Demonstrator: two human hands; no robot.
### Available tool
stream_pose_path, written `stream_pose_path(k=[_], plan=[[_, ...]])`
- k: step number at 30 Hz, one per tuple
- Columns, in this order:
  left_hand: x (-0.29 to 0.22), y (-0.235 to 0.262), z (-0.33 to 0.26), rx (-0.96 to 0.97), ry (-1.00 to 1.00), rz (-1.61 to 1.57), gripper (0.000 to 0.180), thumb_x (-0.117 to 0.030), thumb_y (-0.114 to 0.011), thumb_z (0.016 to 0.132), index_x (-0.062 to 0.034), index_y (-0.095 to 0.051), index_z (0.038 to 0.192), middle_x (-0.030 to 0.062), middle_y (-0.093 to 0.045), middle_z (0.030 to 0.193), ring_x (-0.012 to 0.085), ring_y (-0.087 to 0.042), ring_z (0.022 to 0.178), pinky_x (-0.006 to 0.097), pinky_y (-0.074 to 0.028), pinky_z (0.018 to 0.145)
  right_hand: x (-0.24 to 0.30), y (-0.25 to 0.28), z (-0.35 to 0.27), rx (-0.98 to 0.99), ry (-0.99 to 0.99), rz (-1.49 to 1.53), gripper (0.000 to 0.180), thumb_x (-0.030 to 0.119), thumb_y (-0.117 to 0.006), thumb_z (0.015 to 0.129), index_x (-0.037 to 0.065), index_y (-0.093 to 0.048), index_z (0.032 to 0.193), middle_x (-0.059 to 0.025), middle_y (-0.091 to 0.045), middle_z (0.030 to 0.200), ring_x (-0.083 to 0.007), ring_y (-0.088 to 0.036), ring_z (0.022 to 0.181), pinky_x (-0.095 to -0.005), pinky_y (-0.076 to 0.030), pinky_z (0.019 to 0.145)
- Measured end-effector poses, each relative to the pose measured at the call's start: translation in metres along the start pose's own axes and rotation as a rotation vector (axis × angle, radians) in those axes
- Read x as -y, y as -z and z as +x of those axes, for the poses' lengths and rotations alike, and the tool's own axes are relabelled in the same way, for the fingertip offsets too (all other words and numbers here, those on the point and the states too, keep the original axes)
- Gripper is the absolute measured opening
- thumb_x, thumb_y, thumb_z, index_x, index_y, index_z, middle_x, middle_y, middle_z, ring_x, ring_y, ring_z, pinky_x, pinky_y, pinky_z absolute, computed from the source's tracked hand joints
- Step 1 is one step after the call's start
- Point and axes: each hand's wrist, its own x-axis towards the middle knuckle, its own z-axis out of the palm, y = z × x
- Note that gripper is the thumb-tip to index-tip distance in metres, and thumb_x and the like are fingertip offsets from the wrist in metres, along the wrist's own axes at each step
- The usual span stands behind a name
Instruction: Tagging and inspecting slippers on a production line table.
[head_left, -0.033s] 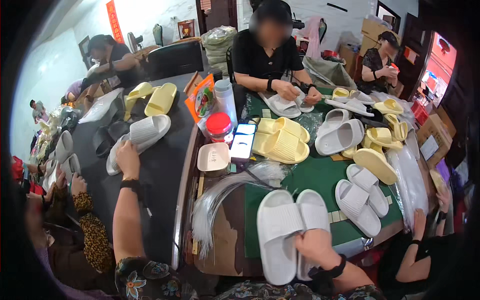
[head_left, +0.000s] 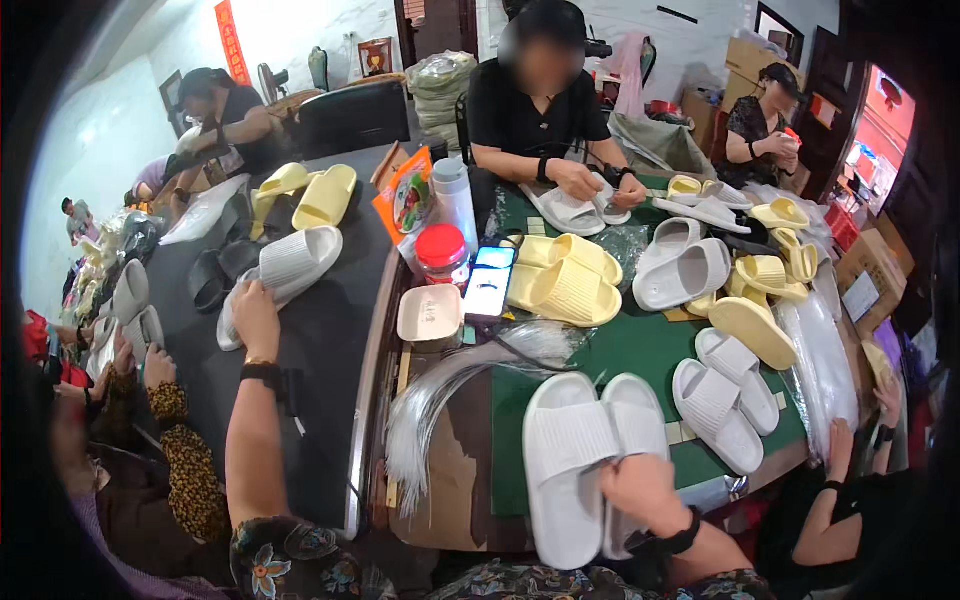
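A crowded workshop is showing in the head view, with several people sitting around a dark counter [head_left: 330, 330] partly covered by a green mat [head_left: 640, 350]. At the near edge of the counter, the right hand [head_left: 640, 490] is curling its fingers over the heel end of a pair of white slides [head_left: 585, 460], gripping them. Toward the left edge, the left hand [head_left: 257, 312] is closing on another white slide [head_left: 290, 265] and pressing it down. A bundle of clear plastic ties [head_left: 450, 395] is lying just beside the pair, and yellow slides [head_left: 570, 280] are sitting farther back near a phone [head_left: 490, 282].
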Motion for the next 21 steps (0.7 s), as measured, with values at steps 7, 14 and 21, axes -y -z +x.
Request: stream_pose_path(k=[7, 14, 21], plan=[[-0.033, 0.090, -0.027, -0.020, -0.016, -0.425, 0.020, -0.004, -0.058, 0.085, 0.0058, -0.060, 0.103, 0.0185, -0.059, 0.114, 0.0354, -0.058, 0.103, 0.039, -0.046, 0.088, -0.063, 0.100, 0.052, -0.305, -0.255, -0.145, 0.040, 0.032, -0.056, 0.084, -0.003, -0.066, 0.068, -0.0252, -0.061, 0.066, -0.0428, -0.062, 0.062, -0.0512, -0.050, 0.061], [-0.133, 0.170, -0.083, 0.086, -0.458, -0.609, 0.021, 0.006, -0.055, 0.079, 0.0071, -0.064, 0.099, 0.0195, -0.059, 0.118, 0.0342, -0.058, 0.107, 0.039, -0.047, 0.092, -0.119, 0.131, 0.091, -0.603, -0.016, 0.329, 0.031, 0.030, -0.061, 0.091, -0.001, -0.065, 0.089, -0.0103, -0.064, 0.067, -0.0203, -0.062, 0.063, -0.0367, -0.046, 0.055], [-0.228, 0.194, -0.157, 0.331, -1.097, -0.816, 0.017, -0.014, -0.062, 0.075, -0.0079, -0.062, 0.091, 0.0115, -0.056, 0.122, 0.0246, -0.059, 0.108, 0.055, -0.039, 0.103, -0.040, 0.053, 0.076, 0.411, -0.044, 1.319, 0.064, 0.049, -0.054, 0.094, 0.003, -0.042, 0.137, -0.0176, -0.058, 0.118, -0.0230, -0.062, 0.098, -0.0341, -0.055, 0.075]])
